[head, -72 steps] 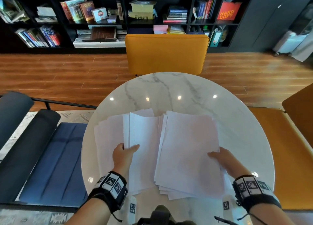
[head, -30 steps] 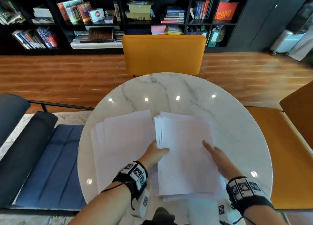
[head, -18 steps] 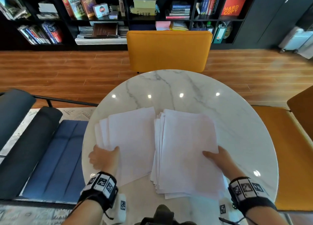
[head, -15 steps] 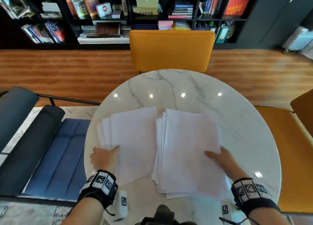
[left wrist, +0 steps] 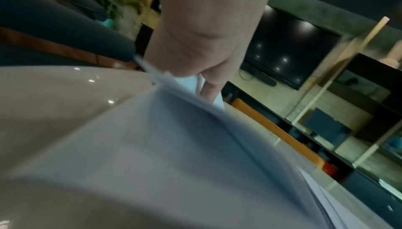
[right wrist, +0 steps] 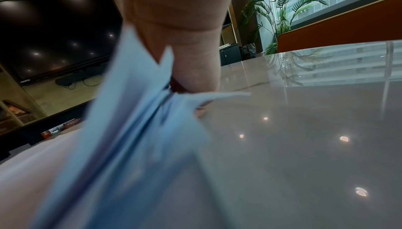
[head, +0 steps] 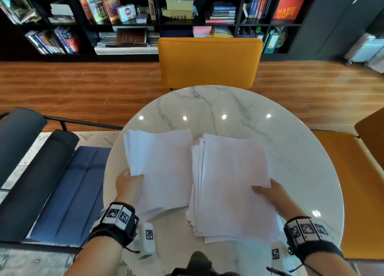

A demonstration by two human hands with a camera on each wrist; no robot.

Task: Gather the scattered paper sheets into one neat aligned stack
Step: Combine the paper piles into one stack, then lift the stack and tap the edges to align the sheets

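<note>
Two piles of white paper lie side by side on the round marble table (head: 228,109). My left hand (head: 133,177) grips the left edge of the left pile (head: 164,167), thumb on top, and that edge is raised off the table. The left wrist view shows the left hand (left wrist: 202,81) over the lifted sheets (left wrist: 174,146). My right hand (head: 262,189) holds the right edge of the thicker, slightly fanned right pile (head: 232,182), thumb on top. In the right wrist view the right hand (right wrist: 191,95) pinches several bent sheet edges (right wrist: 141,121).
A yellow chair (head: 208,61) stands at the table's far side. A blue bench (head: 68,192) runs along the left and an orange seat (head: 357,192) is on the right. Dark bookshelves (head: 128,15) line the back wall behind a wooden floor.
My left hand went from the gap between the piles to the left pile's outer edge, took hold and raised it; those sheets now overlap more closely. The right hand has kept its hold.
</note>
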